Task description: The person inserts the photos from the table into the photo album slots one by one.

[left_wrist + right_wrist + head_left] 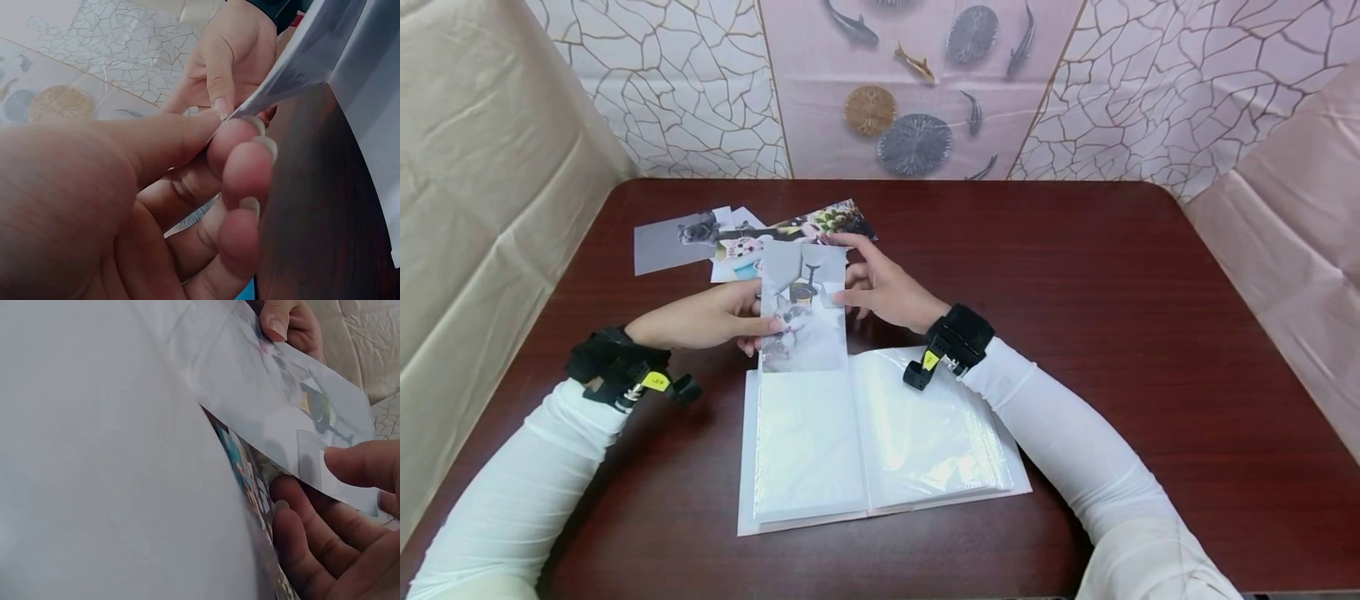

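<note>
A pale photo print (808, 333) with a cat and a stemmed glass stands over the top of an open photo album's (808, 450) left page. Whether its lower end lies inside the clear pocket, I cannot tell. My left hand (718, 317) pinches the photo's left edge between thumb and fingertips, which the left wrist view shows close up. At the opposite edge my right hand (891, 287) holds the photo, thumb (356, 464) on the front and fingers behind. In the right wrist view, a white album page (112, 456) hides much of the scene.
Several loose photos (677, 242) overlap behind the held one, toward the table's back left. The album lies on a dark red-brown table (1112, 333). Cloth walls (497, 192) stand at the left, right and back.
</note>
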### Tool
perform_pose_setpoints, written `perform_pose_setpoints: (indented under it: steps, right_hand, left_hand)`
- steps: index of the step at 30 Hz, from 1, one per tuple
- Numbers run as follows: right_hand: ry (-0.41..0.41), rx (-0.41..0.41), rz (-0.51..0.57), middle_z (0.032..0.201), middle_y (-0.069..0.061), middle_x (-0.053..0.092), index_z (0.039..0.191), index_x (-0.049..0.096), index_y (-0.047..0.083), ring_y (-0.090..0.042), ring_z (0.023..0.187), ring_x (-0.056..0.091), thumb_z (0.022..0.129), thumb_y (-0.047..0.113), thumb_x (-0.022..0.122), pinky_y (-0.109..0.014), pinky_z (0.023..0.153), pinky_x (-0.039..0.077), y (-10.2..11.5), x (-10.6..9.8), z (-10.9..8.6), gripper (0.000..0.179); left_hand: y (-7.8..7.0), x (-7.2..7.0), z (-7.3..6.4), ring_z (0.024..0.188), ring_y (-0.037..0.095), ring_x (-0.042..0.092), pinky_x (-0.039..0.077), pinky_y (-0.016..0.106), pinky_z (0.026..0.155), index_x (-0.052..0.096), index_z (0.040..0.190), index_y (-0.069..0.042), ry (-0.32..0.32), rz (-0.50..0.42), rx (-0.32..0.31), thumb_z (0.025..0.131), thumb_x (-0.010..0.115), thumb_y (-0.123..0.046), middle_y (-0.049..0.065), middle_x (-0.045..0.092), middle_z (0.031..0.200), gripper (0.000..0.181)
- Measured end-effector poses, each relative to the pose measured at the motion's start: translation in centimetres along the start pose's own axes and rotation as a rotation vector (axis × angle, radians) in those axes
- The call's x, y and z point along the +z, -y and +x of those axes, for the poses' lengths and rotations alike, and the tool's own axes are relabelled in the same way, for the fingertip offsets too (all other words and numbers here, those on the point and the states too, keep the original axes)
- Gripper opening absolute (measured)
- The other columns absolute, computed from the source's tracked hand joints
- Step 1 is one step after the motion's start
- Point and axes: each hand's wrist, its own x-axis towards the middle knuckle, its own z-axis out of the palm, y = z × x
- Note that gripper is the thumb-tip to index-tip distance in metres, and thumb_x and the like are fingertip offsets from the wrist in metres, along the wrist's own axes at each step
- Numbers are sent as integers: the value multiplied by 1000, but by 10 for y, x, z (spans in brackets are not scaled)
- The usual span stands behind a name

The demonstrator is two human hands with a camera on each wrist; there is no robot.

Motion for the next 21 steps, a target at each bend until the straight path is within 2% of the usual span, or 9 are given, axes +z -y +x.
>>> perform_pose_setpoints:
  steps: [1, 5, 8, 10, 13, 17, 21]
  right_hand:
    - [-7, -14, -4, 89, -13, 62, 160, 22, 23, -38, 80, 64, 98, 6, 65, -43, 71, 56, 1, 0, -1, 77]
    - [-1, -57, -17, 86, -20, 61, 158, 33, 22, -35, 80, 63, 98, 2, 63, -47, 71, 57, 3, -1, -2, 70]
    - [17, -60, -17, 84, -21, 61, 156, 37, 19, -33, 81, 63, 99, 1, 61, -46, 73, 56, 3, -2, -2, 64]
    - [32, -61, -18, 84, -20, 61, 155, 38, 17, -34, 82, 63, 100, 1, 60, -46, 74, 56, 3, -3, -3, 62]
    - [49, -61, -22, 83, -17, 62, 155, 38, 16, -36, 82, 63, 100, 1, 60, -44, 75, 55, 2, -3, -3, 61]
    - [60, -55, -25, 81, -15, 62, 156, 37, 16, -39, 83, 63, 100, 1, 60, -45, 77, 55, 2, -3, -3, 62]
    - [62, -57, -26, 80, -17, 61, 155, 38, 16, -39, 83, 63, 100, 1, 60, -47, 78, 55, 1, -3, -3, 62]
  left_hand:
    - [1, 0, 0, 73, 32, 63, 53, 30, 70, 47, 123, -4, -1, 0, 2, 98, 69, -24, 9, 66, 80, 39]
    - [1, 0, 2, 77, 29, 65, 55, 31, 72, 41, 137, -5, -13, -2, 12, 97, 70, -24, 8, 70, 88, 53]
    - [-1, 0, 3, 78, 30, 67, 55, 33, 72, 23, 153, -7, -42, -18, -6, 97, 71, -24, 9, 71, 89, 76]
    - [-2, 0, 4, 77, 32, 68, 56, 35, 73, 8, 158, -9, -67, -40, -15, 97, 70, -25, 10, 71, 86, 89]
    - [-3, 0, 5, 75, 36, 68, 58, 39, 73, -4, 162, -22, -115, -89, -6, 97, 71, -21, 12, 72, 82, 99]
    - [-1, 1, 7, 70, 40, 63, 57, 41, 68, 0, 161, -40, -166, -126, 57, 95, 72, -16, 16, 67, 76, 100]
    - [1, 2, 7, 64, 40, 57, 53, 40, 63, 9, 161, -37, -168, -95, 118, 96, 71, -16, 18, 58, 70, 92]
